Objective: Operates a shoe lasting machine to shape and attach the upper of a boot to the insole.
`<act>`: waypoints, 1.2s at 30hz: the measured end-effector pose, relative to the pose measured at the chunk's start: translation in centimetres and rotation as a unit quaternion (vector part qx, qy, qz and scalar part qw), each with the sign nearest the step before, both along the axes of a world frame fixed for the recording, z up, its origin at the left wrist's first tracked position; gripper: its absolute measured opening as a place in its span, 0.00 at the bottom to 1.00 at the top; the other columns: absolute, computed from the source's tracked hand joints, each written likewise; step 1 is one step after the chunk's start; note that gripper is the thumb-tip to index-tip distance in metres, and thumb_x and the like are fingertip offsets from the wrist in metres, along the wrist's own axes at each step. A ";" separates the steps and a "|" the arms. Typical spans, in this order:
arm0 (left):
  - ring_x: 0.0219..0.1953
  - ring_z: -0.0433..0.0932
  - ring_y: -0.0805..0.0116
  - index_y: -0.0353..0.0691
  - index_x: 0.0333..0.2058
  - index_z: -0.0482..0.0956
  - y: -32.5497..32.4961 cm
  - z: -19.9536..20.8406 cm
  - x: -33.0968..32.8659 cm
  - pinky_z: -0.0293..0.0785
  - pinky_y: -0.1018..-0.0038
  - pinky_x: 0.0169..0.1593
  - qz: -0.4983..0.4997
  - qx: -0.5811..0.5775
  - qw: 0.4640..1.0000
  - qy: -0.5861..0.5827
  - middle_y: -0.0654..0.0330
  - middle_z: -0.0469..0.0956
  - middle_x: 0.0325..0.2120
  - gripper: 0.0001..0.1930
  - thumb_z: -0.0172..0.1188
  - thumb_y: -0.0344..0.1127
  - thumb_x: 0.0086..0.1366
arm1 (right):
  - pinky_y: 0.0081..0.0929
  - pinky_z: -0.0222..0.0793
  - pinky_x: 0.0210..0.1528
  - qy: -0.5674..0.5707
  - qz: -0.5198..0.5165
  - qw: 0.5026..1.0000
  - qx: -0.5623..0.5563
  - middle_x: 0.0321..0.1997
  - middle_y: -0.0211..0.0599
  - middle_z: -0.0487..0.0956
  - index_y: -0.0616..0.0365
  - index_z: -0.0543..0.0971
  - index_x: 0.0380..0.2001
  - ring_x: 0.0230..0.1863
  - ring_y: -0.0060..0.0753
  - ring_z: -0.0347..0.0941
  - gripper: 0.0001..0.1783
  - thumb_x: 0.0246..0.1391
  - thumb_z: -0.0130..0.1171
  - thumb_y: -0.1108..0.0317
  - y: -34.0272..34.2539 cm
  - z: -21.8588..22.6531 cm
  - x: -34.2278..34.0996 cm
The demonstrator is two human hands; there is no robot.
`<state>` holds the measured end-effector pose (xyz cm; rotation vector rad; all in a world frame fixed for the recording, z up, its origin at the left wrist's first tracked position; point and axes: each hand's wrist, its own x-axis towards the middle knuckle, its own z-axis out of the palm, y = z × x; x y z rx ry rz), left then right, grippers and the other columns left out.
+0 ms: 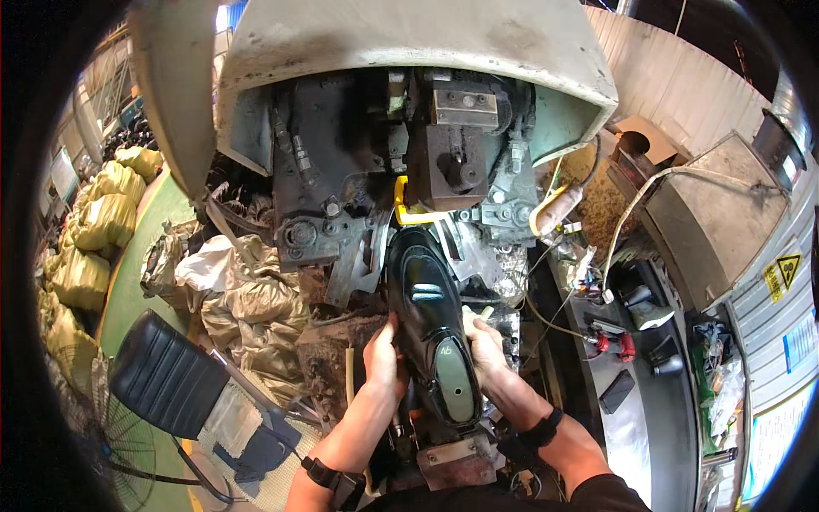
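A black shoe upper (418,311) is stretched over a last, its toe pointing away from me into a machine. The last's grey-green top (452,375) shows in the opening, with a small hole toward the heel. Two pale bluish strips, perhaps glints of light, cross the instep. My left hand (382,358) is closed against the shoe's left side. On the opposite side my right hand (485,346) grips it near the opening. Beside the toe lie metal plates (367,260). A yellow bracket (403,203) sits just beyond the toe. The shoe's underside is hidden.
A dark press block (452,166) hangs above the toe under a pale machine hood (418,34). At left are a black chair (166,371), a fan (128,448) and several sacks (102,222). A dark bench (631,427) with tools and a phone (616,391) stands right.
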<state>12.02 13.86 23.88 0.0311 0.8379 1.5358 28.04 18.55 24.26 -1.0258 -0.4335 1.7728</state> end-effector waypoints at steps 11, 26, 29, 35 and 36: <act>0.34 0.77 0.67 0.34 0.41 0.78 1.8 -2.0 0.4 0.74 0.69 0.40 0.082 -0.062 0.993 0.052 0.58 0.80 0.33 0.16 0.58 0.44 0.69 | 0.30 0.79 0.40 0.033 0.016 0.999 -0.016 0.41 0.35 0.79 0.59 0.74 0.48 0.38 0.31 0.78 0.12 0.61 0.55 0.75 1.3 -2.5 -1.1; 0.30 0.76 0.72 0.34 0.37 0.80 3.1 -2.4 1.0 0.73 0.73 0.34 0.152 -0.061 0.976 0.146 0.63 0.79 0.29 0.18 0.62 0.47 0.68 | 0.37 0.76 0.47 0.080 0.004 0.997 -0.003 0.43 0.36 0.79 0.58 0.75 0.48 0.44 0.35 0.78 0.14 0.58 0.59 0.70 3.2 -5.2 -1.4; 0.31 0.77 0.72 0.33 0.38 0.80 3.2 -1.9 0.8 0.73 0.73 0.35 0.118 -0.085 0.982 0.119 0.62 0.79 0.30 0.19 0.61 0.48 0.68 | 0.37 0.76 0.48 0.076 0.017 0.997 -0.003 0.43 0.35 0.79 0.57 0.74 0.49 0.44 0.34 0.77 0.15 0.59 0.59 0.67 3.2 -4.9 -1.3; 0.38 0.79 0.70 0.32 0.44 0.79 0.8 -6.7 -2.7 0.76 0.74 0.45 0.155 -0.012 0.901 0.405 0.57 0.81 0.37 0.17 0.57 0.43 0.71 | 0.27 0.76 0.41 0.072 0.084 0.993 0.026 0.45 0.38 0.80 0.58 0.70 0.55 0.38 0.33 0.78 0.20 0.64 0.57 0.63 3.5 -6.6 2.4; 0.39 0.79 0.69 0.31 0.46 0.78 -0.4 -7.8 -4.2 0.77 0.73 0.48 0.175 0.021 0.903 0.392 0.55 0.81 0.39 0.17 0.56 0.42 0.71 | 0.27 0.77 0.41 0.076 0.148 0.986 0.032 0.46 0.42 0.80 0.59 0.66 0.58 0.38 0.35 0.79 0.22 0.65 0.56 0.62 3.6 -7.0 4.5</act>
